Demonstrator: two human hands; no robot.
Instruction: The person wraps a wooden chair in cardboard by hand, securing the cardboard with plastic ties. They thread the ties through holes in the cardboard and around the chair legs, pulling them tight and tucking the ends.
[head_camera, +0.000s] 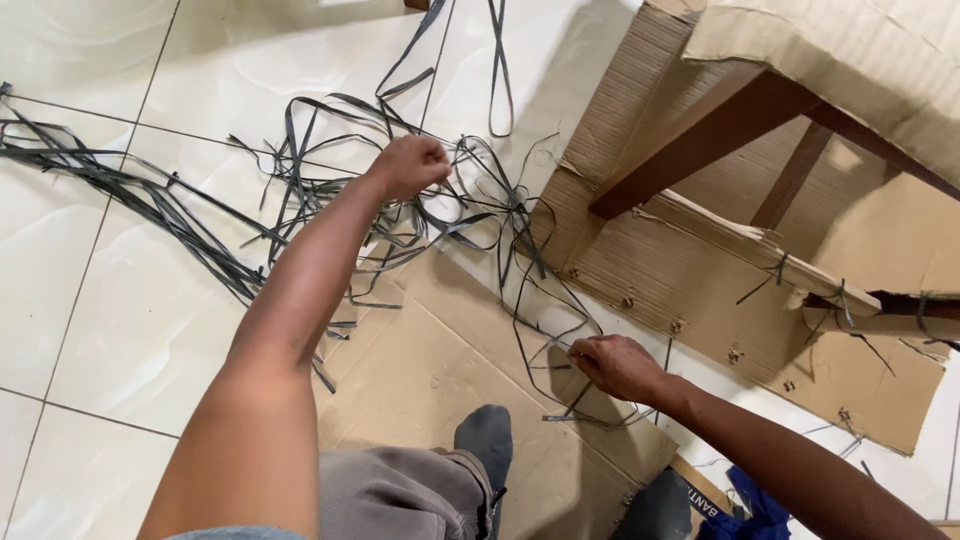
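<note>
My left hand (412, 165) is clenched on grey straps (300, 190) tangled on the floor, far left. My right hand (618, 367) pinches one strand (545, 300) running between both, over cardboard (430, 370).

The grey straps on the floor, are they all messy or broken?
Messy, yes: the grey straps lie in a loose tangle across the tiles, both hands pulling strands. The cardboard wrapping beside them is torn open, showing a wooden frame.
</note>
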